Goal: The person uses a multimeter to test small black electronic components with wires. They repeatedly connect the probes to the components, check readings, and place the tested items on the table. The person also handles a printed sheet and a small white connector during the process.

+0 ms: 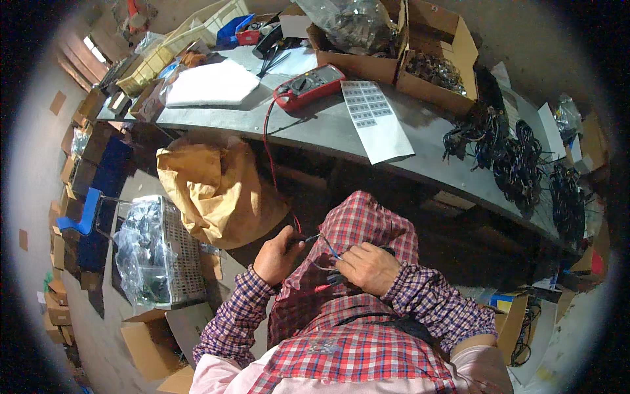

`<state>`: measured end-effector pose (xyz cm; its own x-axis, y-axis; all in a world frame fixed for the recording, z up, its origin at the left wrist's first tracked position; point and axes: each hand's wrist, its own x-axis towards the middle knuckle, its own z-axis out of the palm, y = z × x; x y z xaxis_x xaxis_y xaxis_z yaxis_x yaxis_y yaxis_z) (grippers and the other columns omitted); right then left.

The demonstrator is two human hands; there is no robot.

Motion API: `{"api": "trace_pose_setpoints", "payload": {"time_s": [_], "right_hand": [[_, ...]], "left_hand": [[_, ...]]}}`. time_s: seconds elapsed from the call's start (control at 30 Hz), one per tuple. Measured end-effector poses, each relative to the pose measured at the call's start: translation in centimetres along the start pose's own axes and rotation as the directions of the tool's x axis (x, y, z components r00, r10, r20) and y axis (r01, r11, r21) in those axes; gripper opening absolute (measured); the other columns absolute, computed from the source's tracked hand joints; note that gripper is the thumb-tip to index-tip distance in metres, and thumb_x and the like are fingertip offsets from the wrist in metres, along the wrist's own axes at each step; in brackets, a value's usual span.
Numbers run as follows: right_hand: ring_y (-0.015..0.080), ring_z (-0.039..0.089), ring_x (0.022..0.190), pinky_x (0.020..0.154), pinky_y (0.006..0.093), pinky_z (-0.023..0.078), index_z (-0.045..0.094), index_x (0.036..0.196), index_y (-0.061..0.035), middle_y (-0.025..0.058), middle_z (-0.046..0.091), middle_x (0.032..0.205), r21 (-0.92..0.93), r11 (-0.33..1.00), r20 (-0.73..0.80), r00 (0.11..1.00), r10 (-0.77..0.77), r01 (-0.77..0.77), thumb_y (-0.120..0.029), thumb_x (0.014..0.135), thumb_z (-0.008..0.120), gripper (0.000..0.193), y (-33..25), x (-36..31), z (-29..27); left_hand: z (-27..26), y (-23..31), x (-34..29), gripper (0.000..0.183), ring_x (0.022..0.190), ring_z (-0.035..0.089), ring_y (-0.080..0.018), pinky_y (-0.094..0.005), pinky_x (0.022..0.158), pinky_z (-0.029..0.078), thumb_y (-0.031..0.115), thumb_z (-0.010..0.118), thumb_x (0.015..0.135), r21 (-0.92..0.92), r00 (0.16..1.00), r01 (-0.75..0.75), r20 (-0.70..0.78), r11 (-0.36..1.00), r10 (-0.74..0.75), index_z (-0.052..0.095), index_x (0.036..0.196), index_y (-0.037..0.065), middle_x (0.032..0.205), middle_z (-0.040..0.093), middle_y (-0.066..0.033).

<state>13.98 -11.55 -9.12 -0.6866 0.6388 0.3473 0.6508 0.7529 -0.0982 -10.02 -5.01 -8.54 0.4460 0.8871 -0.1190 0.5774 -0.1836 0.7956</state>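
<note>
Over my checked apron point(357, 226), both hands are closed on thin wiring. My left hand point(277, 256) pinches the dark end of a cable point(312, 238) between thumb and fingers. To its right, my right hand point(369, 268) grips a black cable point(336, 279), and a short blue wire point(333, 252) shows at its fingertips. A red test lead point(267, 141) hangs from the red multimeter point(310, 85) on the table and runs down beside my left hand. Its tip is hidden there. A small red piece point(321, 287) lies below the right fingers, partly covered.
The grey table point(243, 121) carries a white foam sheet point(211, 83), a label sheet point(377, 121), open cartons point(436, 52) and black cable bundles point(505, 157). A yellow-brown sack point(213, 190) and a white crate point(184, 253) stand to my left. A carton point(152, 348) sits lower left.
</note>
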Motion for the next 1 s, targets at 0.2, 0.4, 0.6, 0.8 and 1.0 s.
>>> {"api": "trace_pose_setpoints", "payload": {"time_s": [0.2, 0.4, 0.6, 0.8, 1.0], "right_hand": [[0.0172, 0.057, 0.076, 0.067, 0.0292, 0.046, 0.059, 0.088, -0.0050, 0.0035, 0.056, 0.079, 0.040, 0.999, -0.039, 0.999, 0.010, -0.009, -0.014, 0.079, 0.055, 0.014, 0.1, -0.4, 0.3], [0.0176, 0.058, 0.076, 0.067, 0.0293, 0.047, 0.060, 0.089, -0.0041, 0.0039, 0.057, 0.080, 0.051, 0.999, -0.042, 0.999, 0.017, -0.015, -0.012, 0.078, 0.056, 0.014, 0.0, -0.5, 0.1], [0.0178, 0.057, 0.077, 0.068, 0.0297, 0.046, 0.060, 0.091, -0.0041, 0.0039, 0.057, 0.080, 0.047, 0.999, -0.034, 0.999, 0.021, -0.019, -0.013, 0.077, 0.057, 0.016, 0.1, -0.7, -0.2], [0.0190, 0.057, 0.076, 0.067, 0.0308, 0.045, 0.060, 0.091, -0.0047, 0.0046, 0.056, 0.079, 0.044, 0.999, -0.082, 0.997, -0.005, 0.009, -0.014, 0.074, 0.058, 0.019, -0.4, -0.3, -1.6], [0.0251, 0.055, 0.073, 0.065, 0.0366, 0.044, 0.057, 0.089, -0.0047, 0.0085, 0.053, 0.077, 0.095, 0.993, -0.094, 0.992, 0.086, -0.077, -0.010, 0.063, 0.065, 0.028, -1.1, -0.6, -2.7]], "left_hand": [[0.2, 0.0, 0.1, 0.024, 0.067, 0.050, -0.0269, -0.0351, 0.066, 0.046, 0.017, 0.059, 0.089, 0.025, 1.000, -0.021, -0.013, 0.999, 0.021, 0.048, 0.103, 0.001, 0.080, 0.056, -0.0200], [0.5, -0.2, 0.3, 0.022, 0.081, 0.059, -0.0428, -0.0431, 0.065, 0.047, 0.017, 0.061, 0.087, 0.008, 0.999, -0.034, -0.033, 0.999, 0.034, 0.045, 0.091, 0.002, 0.082, 0.060, -0.0233], [0.1, 1.1, 0.3, 0.021, 0.076, 0.059, -0.0407, -0.0416, 0.063, 0.046, 0.017, 0.060, 0.088, 0.063, 0.999, 0.029, 0.016, 0.998, -0.030, 0.046, 0.092, 0.003, 0.078, 0.059, -0.0217], [-1.5, -2.4, -2.3, 0.037, 0.069, 0.059, -0.0325, -0.0382, 0.063, 0.046, 0.029, 0.069, 0.082, 0.038, 0.965, -0.064, 0.258, 0.997, 0.052, 0.048, 0.095, 0.002, 0.074, 0.058, -0.0179], [-3.9, -1.7, -4.5, 0.022, 0.073, 0.061, -0.0240, -0.0336, 0.068, 0.048, 0.016, 0.067, 0.081, -0.003, 0.993, -0.049, -0.104, 0.999, 0.048, 0.063, 0.095, 0.000, 0.081, 0.063, -0.0152]]}}
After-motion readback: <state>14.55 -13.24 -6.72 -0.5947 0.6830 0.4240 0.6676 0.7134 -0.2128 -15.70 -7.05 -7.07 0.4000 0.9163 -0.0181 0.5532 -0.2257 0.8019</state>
